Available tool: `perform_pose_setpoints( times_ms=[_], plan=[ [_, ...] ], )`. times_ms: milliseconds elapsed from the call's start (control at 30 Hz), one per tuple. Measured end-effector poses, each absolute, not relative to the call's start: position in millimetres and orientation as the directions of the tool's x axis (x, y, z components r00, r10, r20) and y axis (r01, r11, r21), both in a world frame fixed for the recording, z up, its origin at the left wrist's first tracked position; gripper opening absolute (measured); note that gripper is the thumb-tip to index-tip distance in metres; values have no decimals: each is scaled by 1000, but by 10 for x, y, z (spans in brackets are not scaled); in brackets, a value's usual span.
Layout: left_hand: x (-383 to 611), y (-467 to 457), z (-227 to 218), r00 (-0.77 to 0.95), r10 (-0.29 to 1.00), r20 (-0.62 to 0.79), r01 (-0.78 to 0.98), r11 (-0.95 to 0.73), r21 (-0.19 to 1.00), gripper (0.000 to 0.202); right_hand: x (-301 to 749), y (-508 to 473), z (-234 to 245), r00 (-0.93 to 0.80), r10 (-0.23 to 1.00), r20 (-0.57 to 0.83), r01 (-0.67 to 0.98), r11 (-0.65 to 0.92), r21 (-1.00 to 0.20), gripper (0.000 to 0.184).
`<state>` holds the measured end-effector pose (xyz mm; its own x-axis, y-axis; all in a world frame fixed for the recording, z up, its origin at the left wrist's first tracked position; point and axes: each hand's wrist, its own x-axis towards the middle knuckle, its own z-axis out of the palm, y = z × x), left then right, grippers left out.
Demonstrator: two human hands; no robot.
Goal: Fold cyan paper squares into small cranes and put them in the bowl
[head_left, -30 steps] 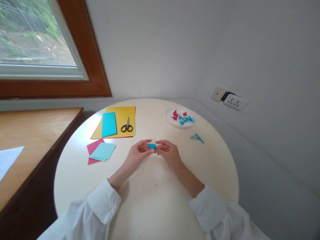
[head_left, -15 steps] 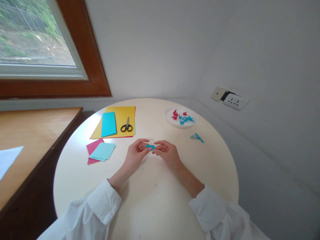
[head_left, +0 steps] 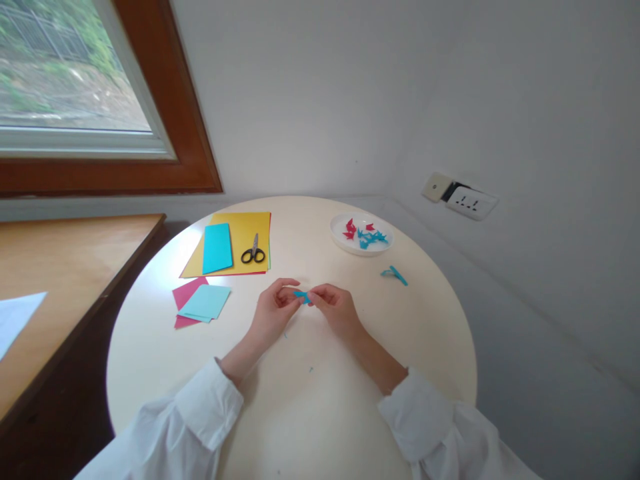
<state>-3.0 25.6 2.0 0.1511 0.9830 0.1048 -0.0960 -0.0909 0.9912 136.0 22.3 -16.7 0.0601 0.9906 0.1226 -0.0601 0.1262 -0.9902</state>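
Note:
Between my hands, above the middle of the round table, is a small folded piece of blue paper (head_left: 302,297). My left hand (head_left: 275,303) pinches its left end between thumb and fingers, the index finger arched above. My right hand (head_left: 334,305) has thumb and fingertips closed on its right end. The exact shape of the fold is partly hidden by the fingertips. Beyond my right hand, a white dish (head_left: 363,250) holds several small red and blue folded paper pieces. Blue paper strips (head_left: 397,275) lie on the table nearer to me than the dish.
Black-handled scissors (head_left: 253,251) and a blue paper rectangle (head_left: 217,249) rest on yellow sheets (head_left: 243,223) at the back left. Pale green paper squares (head_left: 205,303) overlap pink ones (head_left: 189,292) nearer. Tiny scraps (head_left: 311,369) dot the round table (head_left: 345,413). A wooden desk (head_left: 75,267) stands left.
The fingers of my right hand have drawn in around the right end of the blue paper, the raised index finger coming down. The paper has turned slightly; my left hand barely moved.

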Motion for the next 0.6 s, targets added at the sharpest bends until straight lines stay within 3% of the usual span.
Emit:
perform_pose_setpoints(
  times_ms=[233,600],
  plan=[
    [-7,244,-45,188,981,-39,48,30,998,22,1334,218,-175,111,985,129,-58,136,-989,13],
    [-11,280,-73,143,989,22,-31,-18,999,15,1351,208,-231,89,977,196,88,188,-978,15]
  ],
)
